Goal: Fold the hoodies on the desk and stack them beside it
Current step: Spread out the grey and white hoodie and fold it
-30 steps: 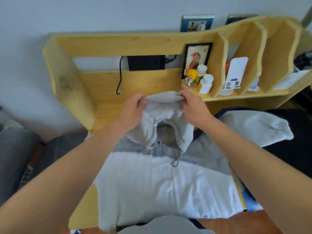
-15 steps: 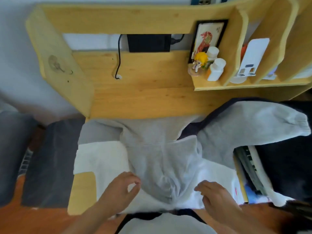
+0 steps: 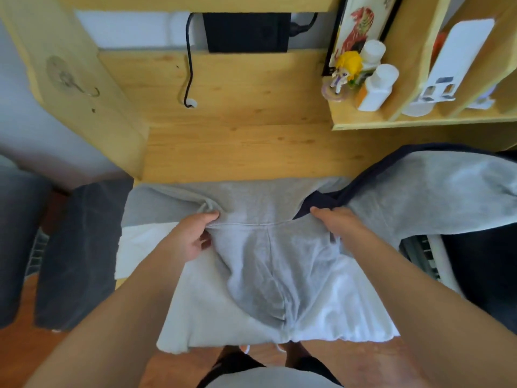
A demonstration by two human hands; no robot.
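- My left hand (image 3: 193,236) pinched the grey hoodie (image 3: 260,264) at its left shoulder, thumb curled over a fold of cloth.
- My right hand (image 3: 335,222) gripped the right shoulder; its fingers seemed tucked under the fabric, though I could not see them well.
- The hoodie lay on the wooden desk (image 3: 237,147), hood folded down over its back, the hem hanging off the near edge.
- One grey sleeve (image 3: 436,191) stretched right over dark clothing (image 3: 481,264).

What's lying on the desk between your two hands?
In the head view, the grey hood of the hoodie, folded down, spans from the left hand to the right hand.
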